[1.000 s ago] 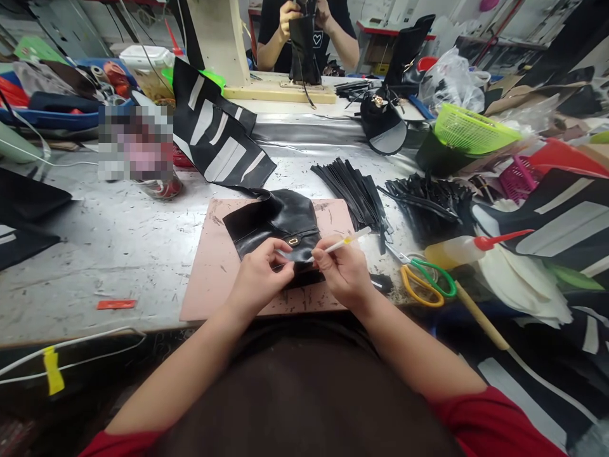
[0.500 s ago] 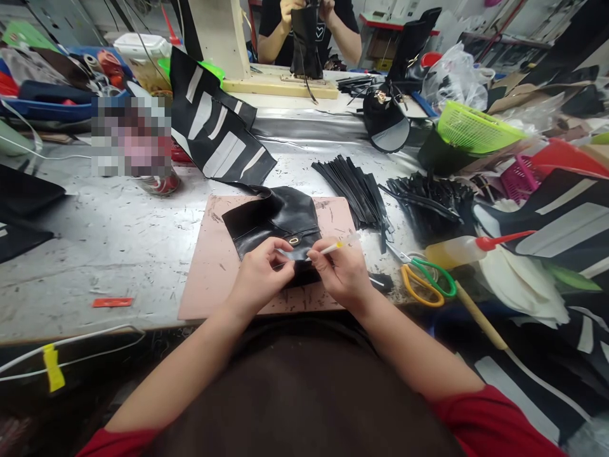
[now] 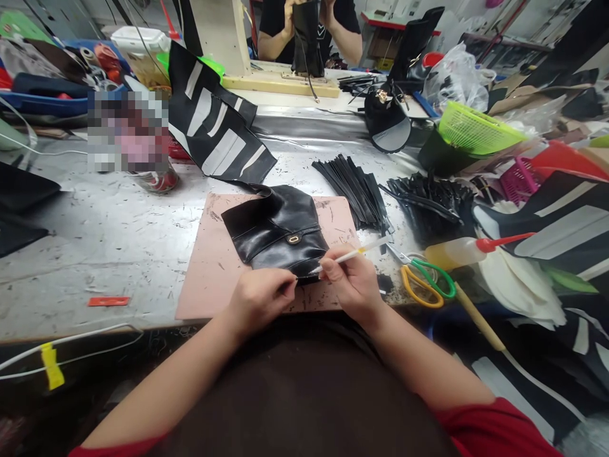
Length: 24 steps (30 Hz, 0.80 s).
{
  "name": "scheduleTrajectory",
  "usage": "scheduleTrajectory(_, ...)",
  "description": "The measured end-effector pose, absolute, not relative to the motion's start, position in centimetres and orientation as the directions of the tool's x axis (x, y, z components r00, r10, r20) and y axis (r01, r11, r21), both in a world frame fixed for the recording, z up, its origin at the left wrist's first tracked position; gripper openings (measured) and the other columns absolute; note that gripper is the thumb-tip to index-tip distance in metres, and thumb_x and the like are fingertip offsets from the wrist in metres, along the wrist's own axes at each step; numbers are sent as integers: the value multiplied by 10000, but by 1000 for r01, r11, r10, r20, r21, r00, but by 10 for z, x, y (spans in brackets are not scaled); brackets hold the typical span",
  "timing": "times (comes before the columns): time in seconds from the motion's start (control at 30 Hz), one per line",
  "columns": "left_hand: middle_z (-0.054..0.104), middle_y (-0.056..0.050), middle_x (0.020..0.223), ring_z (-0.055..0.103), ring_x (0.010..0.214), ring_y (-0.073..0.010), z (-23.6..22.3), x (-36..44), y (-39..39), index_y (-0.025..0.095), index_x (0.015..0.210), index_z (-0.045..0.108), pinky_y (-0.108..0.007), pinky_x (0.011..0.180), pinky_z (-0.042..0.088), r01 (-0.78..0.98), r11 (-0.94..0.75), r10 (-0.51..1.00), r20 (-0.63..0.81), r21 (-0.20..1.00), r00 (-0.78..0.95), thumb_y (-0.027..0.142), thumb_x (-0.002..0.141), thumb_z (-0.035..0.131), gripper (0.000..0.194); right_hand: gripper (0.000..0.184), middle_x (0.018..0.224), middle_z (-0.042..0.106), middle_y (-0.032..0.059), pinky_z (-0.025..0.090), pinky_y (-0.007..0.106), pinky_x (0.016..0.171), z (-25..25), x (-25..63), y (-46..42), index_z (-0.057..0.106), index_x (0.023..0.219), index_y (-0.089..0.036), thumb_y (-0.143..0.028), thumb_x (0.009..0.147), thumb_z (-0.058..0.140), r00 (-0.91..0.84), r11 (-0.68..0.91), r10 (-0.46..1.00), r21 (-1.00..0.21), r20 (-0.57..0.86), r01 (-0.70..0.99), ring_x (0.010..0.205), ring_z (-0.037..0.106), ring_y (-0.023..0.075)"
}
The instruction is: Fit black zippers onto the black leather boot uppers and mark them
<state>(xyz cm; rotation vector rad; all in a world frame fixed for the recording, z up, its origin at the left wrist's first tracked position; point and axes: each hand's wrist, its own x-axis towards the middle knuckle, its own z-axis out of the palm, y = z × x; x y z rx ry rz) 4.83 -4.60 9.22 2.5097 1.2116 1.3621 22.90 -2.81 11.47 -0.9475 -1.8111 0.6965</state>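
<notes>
A black leather boot upper (image 3: 280,231) with a small gold buckle lies on a pink board (image 3: 200,279). At its near edge, my left hand (image 3: 261,298) is closed, with thumb and fingers pinched at the leather rim. My right hand (image 3: 354,285) grips a slim white pen (image 3: 354,254) with a yellow band, slanting up to the right. The pen's lower end is at the leather's near right edge, partly hidden by my fingers.
Right of the board lie black strips (image 3: 354,193), green-and-orange scissors (image 3: 428,279) and a red-tipped bottle (image 3: 457,252). Black pieces with white patches (image 3: 219,127) lie behind. A red strip (image 3: 108,301) is at left. Across the table, a person (image 3: 309,38) holds a black boot.
My left hand has moved down toward me and its grip has changed, uncovering more of the leather. My right hand has shifted slightly right and down with the pen.
</notes>
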Motion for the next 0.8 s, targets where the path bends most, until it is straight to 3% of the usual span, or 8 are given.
scheduleTrajectory(0.1,705,-68,758,671,696,-134,83,43,-52,152,845,568,-215,641,551,538,-827,460,747,164,480,122,765,566,85,105,642,552,-16,430,221,507,111,233,-36,510,785,-201,-233,875,466,-278,528,845,-792,456,307,536,522,98)
scheduleTrajectory(0.2,709,-92,778,678,770,-157,77,41,-55,143,856,560,-249,689,566,502,-860,391,752,93,531,142,783,565,73,115,628,550,-15,426,220,495,106,234,-40,508,774,-195,-231,872,461,-297,511,853,-801,429,311,528,524,99)
scheduleTrajectory(0.8,708,-122,773,681,760,-181,71,42,-57,114,823,569,-278,690,577,498,-865,363,766,65,531,114,773,581,51,115,605,511,-25,413,219,502,101,232,-44,494,767,-192,-213,871,448,-342,484,858,-826,383,289,502,498,91)
